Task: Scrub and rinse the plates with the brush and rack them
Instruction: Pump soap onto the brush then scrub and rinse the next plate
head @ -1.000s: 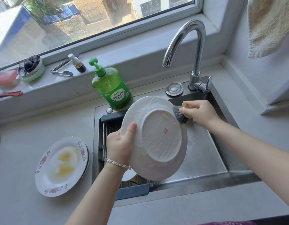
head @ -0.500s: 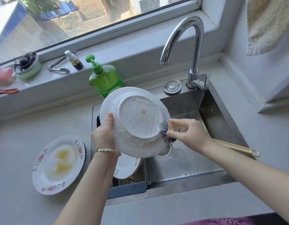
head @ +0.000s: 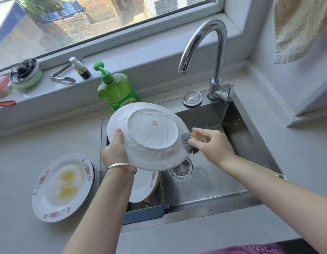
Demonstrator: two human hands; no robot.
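Left hand [head: 113, 152] grips the soapy plate [head: 148, 138] at its rim, thumb on the underside and fingers hidden behind. The plate is tilted over the sink [head: 238, 129], judged so that suds drain into the basin and not onto the tabletop [head: 16, 171]. Right hand [head: 212, 146] has its fingers clamped on the brush [head: 188, 145] close to the head, bristles against the plate's lower right rim; the short grip is judged to give scrubbing pressure. 1 floral plate [head: 142, 184] stands in the rack [head: 157, 196] at the sink's left. A soiled plate [head: 61, 187], possibly atop another, waits on the tabletop. The faucet [head: 214, 52] shows no water, so the rinse is judged outstanding.
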